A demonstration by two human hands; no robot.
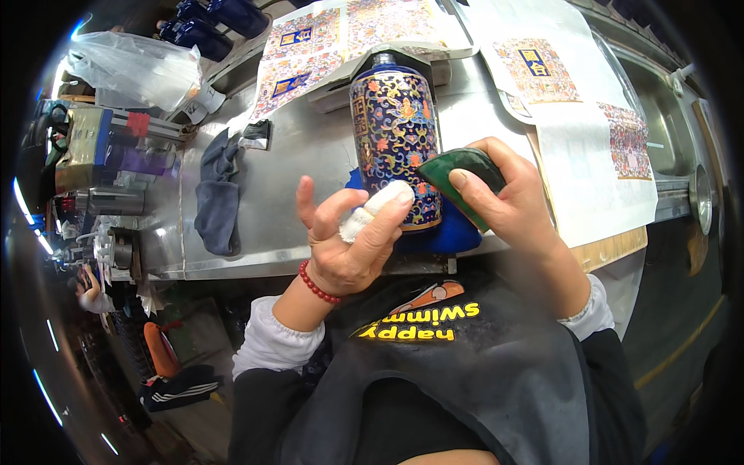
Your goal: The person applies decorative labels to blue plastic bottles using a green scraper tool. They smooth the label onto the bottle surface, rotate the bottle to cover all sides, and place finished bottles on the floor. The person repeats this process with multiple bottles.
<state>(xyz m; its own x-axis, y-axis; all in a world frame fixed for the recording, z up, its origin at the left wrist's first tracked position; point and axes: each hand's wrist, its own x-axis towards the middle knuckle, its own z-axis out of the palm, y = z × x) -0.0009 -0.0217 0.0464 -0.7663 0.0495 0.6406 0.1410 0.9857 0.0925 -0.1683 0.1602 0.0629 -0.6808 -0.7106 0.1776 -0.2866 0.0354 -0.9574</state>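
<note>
A dark blue bottle with a colourful floral pattern lies on the metal table, its neck pointing away from me. Under its near end is blue material. My right hand grips a green, flat scraper between thumb and fingers, its edge close beside the bottle's right side. In front of the bottle's lower left, my left hand is open with fingers spread. A white wrap covers one of its fingers. Whether the left fingertips touch the bottle, I cannot tell.
A grey-blue cloth lies on the left of the table, near a small black packet. Printed floral sheets spread at the back, with more sheets on the right. Other blue bottles stand far left; a sink is far right.
</note>
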